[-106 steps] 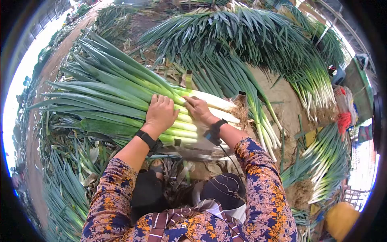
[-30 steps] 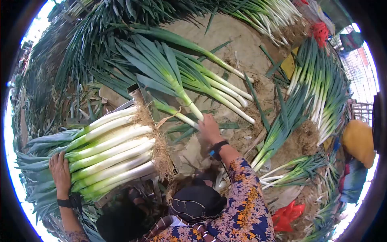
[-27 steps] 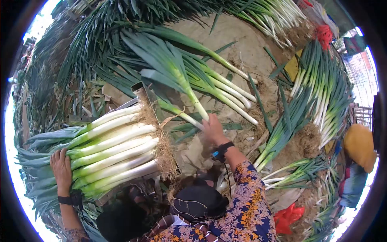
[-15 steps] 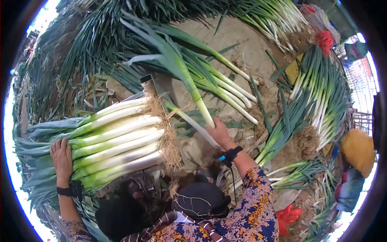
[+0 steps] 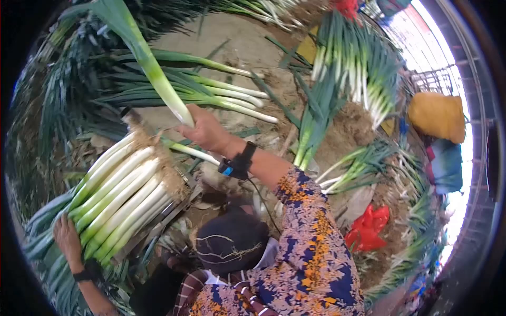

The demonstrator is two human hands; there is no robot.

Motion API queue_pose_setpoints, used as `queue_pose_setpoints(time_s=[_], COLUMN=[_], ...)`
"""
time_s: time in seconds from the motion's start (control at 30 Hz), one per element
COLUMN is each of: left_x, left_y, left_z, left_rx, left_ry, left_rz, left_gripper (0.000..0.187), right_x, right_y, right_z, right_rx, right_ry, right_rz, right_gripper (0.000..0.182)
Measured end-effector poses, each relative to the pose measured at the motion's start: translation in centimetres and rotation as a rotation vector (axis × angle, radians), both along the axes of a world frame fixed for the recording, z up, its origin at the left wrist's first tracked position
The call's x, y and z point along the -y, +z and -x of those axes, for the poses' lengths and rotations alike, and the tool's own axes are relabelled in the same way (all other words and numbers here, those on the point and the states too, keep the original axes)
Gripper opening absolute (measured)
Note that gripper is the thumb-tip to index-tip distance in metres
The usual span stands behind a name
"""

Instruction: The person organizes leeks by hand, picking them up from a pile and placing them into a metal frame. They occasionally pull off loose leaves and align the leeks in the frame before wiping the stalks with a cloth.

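A row of thick leeks (image 5: 118, 195) lies side by side on a metal-edged stand at the lower left, with shaggy brown roots (image 5: 171, 176) toward the middle. My left hand (image 5: 67, 242) rests flat across their green parts, fingers spread over the outer stalks. In my right hand (image 5: 206, 130) is a single leek (image 5: 158, 79), gripped close to its white end. Its broad leaves reach up past the top left of the view. Another pale stalk (image 5: 195, 152) lies just below my right wrist.
Several leeks (image 5: 232, 95) lie on the ground sheet (image 5: 184, 29) beyond my right hand. Bundles of leeks (image 5: 358, 63) stand farther right. A red plastic bag (image 5: 368, 227) is on the soil at the lower right, below a yellow-brown bundle (image 5: 436, 117). Heaped leaves (image 5: 58, 105) fill the left.
My right hand has lifted the leek up and left, toward the root end of the row. My left hand stays on the row. The whole view has turned and shifted right.
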State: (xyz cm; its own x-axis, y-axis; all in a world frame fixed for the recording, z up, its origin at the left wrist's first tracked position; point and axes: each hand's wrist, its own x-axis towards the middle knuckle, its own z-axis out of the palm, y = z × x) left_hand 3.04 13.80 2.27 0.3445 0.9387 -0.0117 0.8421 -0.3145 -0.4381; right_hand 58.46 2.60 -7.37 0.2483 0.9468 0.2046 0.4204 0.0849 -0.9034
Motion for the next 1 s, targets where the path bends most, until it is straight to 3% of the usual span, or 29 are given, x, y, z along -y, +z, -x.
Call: queue_pose_setpoints(time_s=[0.07,0.1,0.13,0.17,0.2,0.23,0.3,0.4,0.43,0.6,0.8,1.0], left_x=[-0.5,1.4,1.5,1.2,2.2,1.7,2.4,2.4,2.5,3.0,3.5,3.5], left_y=[-1.9,-0.3,0.1,-1.6,1.0,-0.5,1.2,0.7,0.6,1.6,2.5,3.3], left_z=[3.6,0.2,0.1,1.0,-2.5,-1.6,-4.1,-4.0,-3.9,-4.1,-4.9,-5.4], left_rx=[-0.079,0.000,0.038,0.136,0.137,0.129,0.183,0.273,0.274,0.286,0.315,0.414], left_ry=[-0.362,-0.260,-0.252,-0.229,0.005,-0.062,0.101,0.101,0.098,0.095,0.063,0.182], left_rz=[-0.068,-0.093,-0.066,-0.195,-0.079,-0.146,-0.091,-0.081,-0.103,-0.151,-0.156,0.015], left_gripper=[0.025,0.019,0.021,0.023,0.025,0.024,0.026,0.030,0.030,0.029,0.030,0.031], right_x=[-0.5,-0.2,-1.1,-2.0,-3.1,-4.2,-6.8,-10.5,-12.7,-15.1,-14.4,-14.8], right_y=[2.0,5.0,6.7,7.6,9.1,10.8,13.4,18.1,18.0,14.9,2.3,1.5], right_z=[2.2,3.2,4.4,5.4,6.2,7.6,10.9,16.9,18.9,25.6,23.8,22.1], right_rx=[0.060,-0.338,-0.138,-0.288,-0.164,-0.121,-0.094,-0.085,-0.166,0.011,0.235,0.441], right_ry=[0.023,0.193,0.147,0.262,0.304,0.318,0.383,0.448,0.493,0.602,0.786,0.907], right_rz=[-0.002,-0.080,-0.042,-0.207,-0.234,-0.267,-0.314,-0.395,-0.400,-0.458,-0.163,-0.033], right_gripper=[0.052,0.040,0.035,0.030,0.030,0.031,0.035,0.041,0.039,0.037,0.041,0.045])
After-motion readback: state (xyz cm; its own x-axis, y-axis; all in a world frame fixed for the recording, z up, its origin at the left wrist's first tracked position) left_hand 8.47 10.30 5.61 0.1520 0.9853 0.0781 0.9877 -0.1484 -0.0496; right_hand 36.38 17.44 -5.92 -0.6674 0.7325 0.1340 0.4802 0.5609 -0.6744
